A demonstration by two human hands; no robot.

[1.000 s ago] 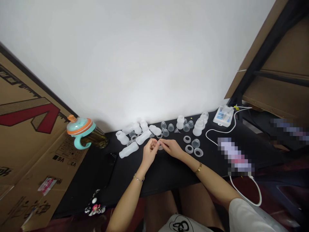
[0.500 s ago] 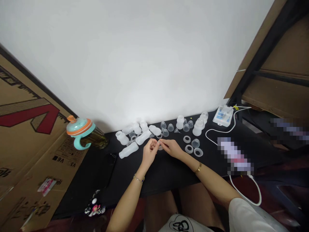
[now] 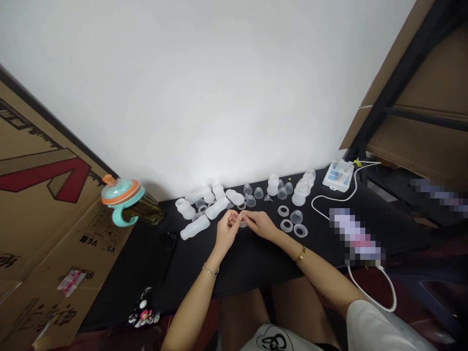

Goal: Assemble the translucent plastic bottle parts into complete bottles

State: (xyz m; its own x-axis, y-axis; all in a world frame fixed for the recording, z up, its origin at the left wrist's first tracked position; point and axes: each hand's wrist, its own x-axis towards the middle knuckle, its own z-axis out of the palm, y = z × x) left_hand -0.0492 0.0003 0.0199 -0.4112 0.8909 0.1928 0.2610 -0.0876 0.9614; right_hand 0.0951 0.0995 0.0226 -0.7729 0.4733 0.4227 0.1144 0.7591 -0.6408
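Note:
My left hand (image 3: 227, 225) and my right hand (image 3: 258, 224) meet over the black table, fingers closed in a pinch. Between the fingertips is a small translucent ring-shaped piece (image 3: 243, 223), mostly hidden by the fingers. Just beyond the left hand lies a white bottle (image 3: 217, 208), with another white bottle (image 3: 195, 227) lying to its left. Right of my right hand sit clear collar rings (image 3: 286, 225) and a clear dome-shaped cap (image 3: 296, 217). Clear bottle nipples (image 3: 250, 201) stand behind the hands.
A cup with a turquoise handle (image 3: 124, 214) stands at the left by a cardboard box (image 3: 44, 243). At the back right is a white box with blue contents (image 3: 338, 175). A white cable (image 3: 331, 199) curls to a blurred-out object (image 3: 356, 234). A phone-like black slab (image 3: 163, 256) lies left.
Almost nothing differs. Both hands keep their place, pinching the small piece, with at most a slight shift of the fingers.

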